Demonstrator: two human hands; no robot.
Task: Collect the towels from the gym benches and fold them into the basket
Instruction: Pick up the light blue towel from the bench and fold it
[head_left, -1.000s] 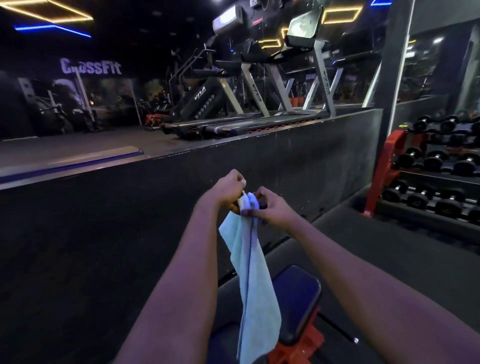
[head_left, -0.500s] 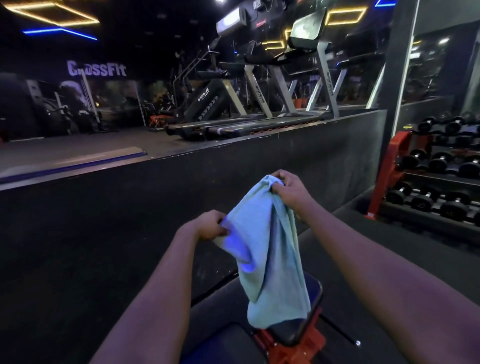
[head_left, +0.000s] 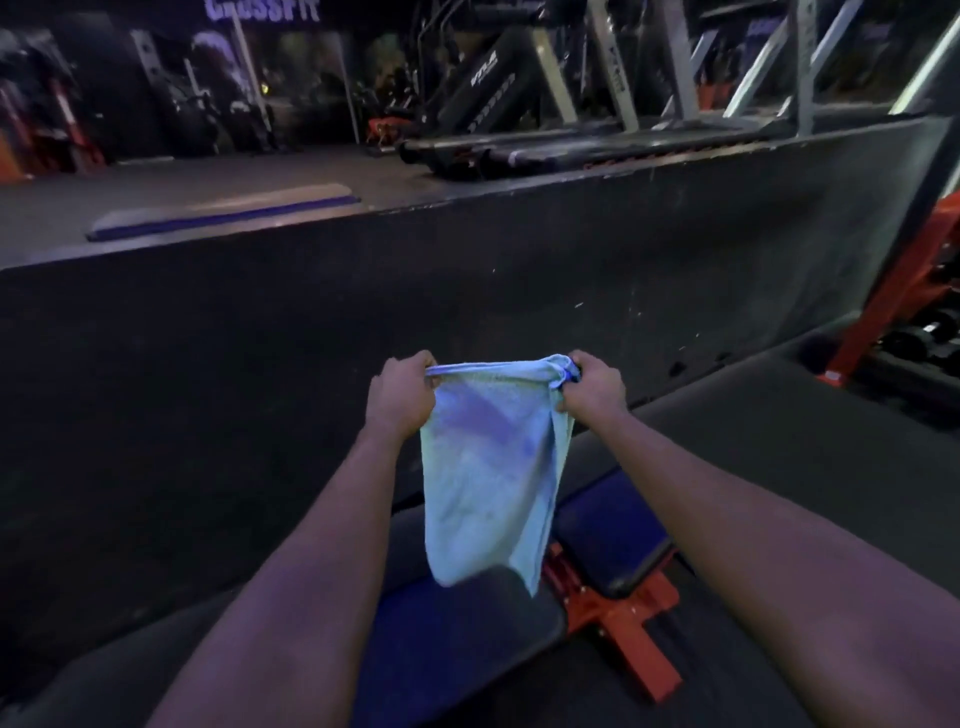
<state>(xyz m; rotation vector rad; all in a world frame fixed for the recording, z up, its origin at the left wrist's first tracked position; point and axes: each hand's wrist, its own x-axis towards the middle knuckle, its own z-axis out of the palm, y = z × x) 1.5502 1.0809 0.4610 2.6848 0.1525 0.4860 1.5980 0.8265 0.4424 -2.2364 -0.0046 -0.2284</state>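
A light blue towel (head_left: 491, 473) hangs flat in front of me, stretched along its top edge. My left hand (head_left: 400, 395) grips its upper left corner and my right hand (head_left: 595, 387) grips its upper right corner. The lower edge of the towel dangles just above a gym bench (head_left: 613, 540) with dark blue pads and an orange-red frame. No basket is in view.
A low dark wall (head_left: 311, 322) runs across in front of the bench. Beyond it stand treadmills (head_left: 545, 140) on a raised floor. An orange-red dumbbell rack (head_left: 904, 291) stands at the right edge. Dark floor surrounds the bench.
The towel went from bunched between both hands to spread out. My hands have moved apart to its top corners, and my view has tilted downward.
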